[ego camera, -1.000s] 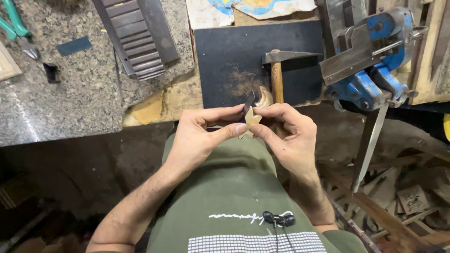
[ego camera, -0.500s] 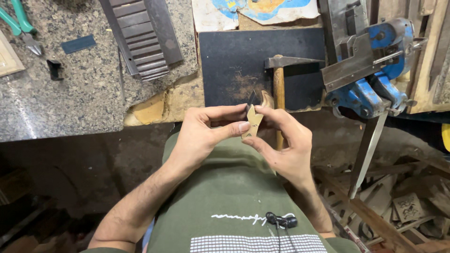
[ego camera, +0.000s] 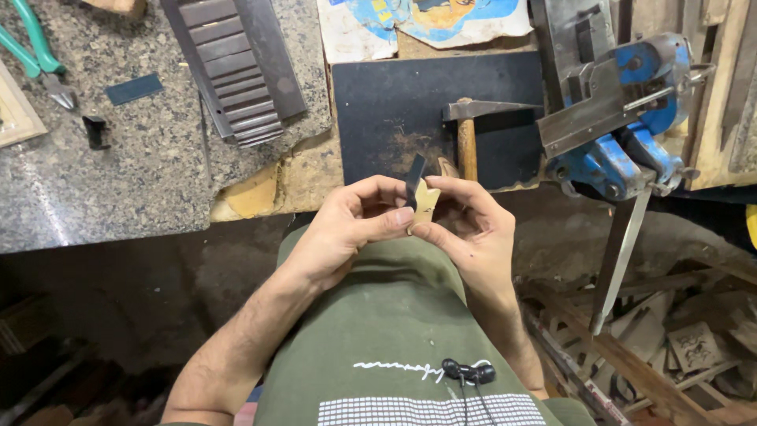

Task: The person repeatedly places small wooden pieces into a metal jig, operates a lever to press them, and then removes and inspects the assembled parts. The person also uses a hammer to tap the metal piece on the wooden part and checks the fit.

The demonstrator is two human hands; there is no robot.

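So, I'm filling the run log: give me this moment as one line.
left hand: holds small tan piece | right hand: holds dark strip against it | hammer on black mat | blue vise right

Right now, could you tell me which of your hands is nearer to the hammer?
Right. The right hand lies just below the hammer, beside its handle's end; the left hand sits farther off to the left.

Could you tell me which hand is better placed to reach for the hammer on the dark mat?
Probably the right. The right hand sits just below the hammer, whose wooden handle points toward it. The left hand is farther over, and both pinch the small tan piece.
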